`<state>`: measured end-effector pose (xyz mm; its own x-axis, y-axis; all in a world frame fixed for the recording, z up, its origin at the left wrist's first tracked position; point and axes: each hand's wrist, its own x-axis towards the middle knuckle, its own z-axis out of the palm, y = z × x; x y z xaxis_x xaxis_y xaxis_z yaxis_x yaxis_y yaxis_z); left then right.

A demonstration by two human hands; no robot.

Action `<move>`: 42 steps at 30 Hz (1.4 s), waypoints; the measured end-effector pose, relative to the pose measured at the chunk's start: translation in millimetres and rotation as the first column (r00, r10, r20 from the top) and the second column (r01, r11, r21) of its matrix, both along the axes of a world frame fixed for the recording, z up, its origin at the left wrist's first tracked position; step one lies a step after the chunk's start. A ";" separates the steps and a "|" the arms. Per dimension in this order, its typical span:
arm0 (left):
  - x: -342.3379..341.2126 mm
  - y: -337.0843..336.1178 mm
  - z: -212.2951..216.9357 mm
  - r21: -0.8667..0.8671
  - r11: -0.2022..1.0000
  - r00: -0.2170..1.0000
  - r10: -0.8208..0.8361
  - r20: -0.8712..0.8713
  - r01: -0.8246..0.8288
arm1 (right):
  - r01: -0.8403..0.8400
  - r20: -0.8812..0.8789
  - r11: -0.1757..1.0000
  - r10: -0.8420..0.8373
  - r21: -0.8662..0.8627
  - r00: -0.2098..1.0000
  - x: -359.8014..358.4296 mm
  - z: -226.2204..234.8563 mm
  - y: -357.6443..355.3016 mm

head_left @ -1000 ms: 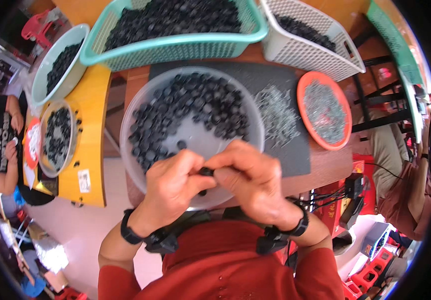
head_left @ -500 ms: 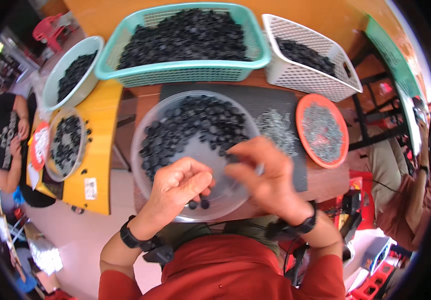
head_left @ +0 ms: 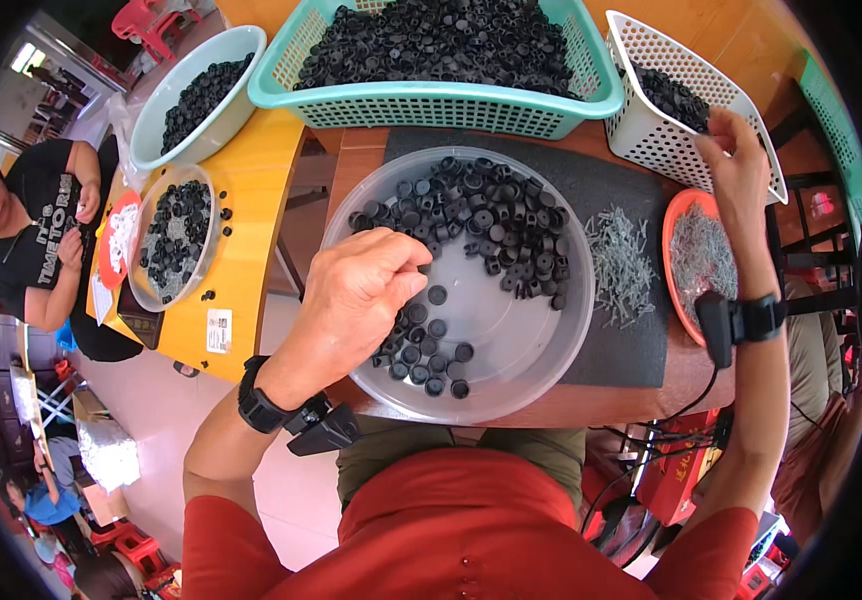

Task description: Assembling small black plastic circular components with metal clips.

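The clear bowl (head_left: 551, 370) of black caps (head_left: 496, 225) sits centre. Left hand (head_left: 361, 290) hovers inside its left side, fingers curled narrow, caps just right and below. Right hand (head_left: 736, 165), well right of it, fingers curled over the white basket (head_left: 651, 150) rim.

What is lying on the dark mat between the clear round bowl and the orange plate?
In the head view, a loose pile of small grey metal pins lies on the dark mat between the clear bowl and the orange plate.
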<state>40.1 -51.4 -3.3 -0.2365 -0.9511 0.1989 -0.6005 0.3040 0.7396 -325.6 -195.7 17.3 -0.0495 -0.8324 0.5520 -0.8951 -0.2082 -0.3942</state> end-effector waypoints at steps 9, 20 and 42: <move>-19.8 -27.2 -10.3 -0.288 0.939 0.898 -0.047 0.438 0.189 | -0.249 -0.044 0.960 0.245 -0.130 0.968 45.0 8.0 78.2; -28.4 -23.8 0.8 -0.277 0.898 0.788 -0.112 0.606 0.341 | -0.341 0.122 0.939 0.343 -0.038 0.931 40.5 -20.2 119.3; -36.2 13.3 12.7 0.415 0.885 0.927 -0.047 -0.371 0.211 | -0.549 -0.168 0.826 0.564 0.128 0.809 43.4 -54.8 151.5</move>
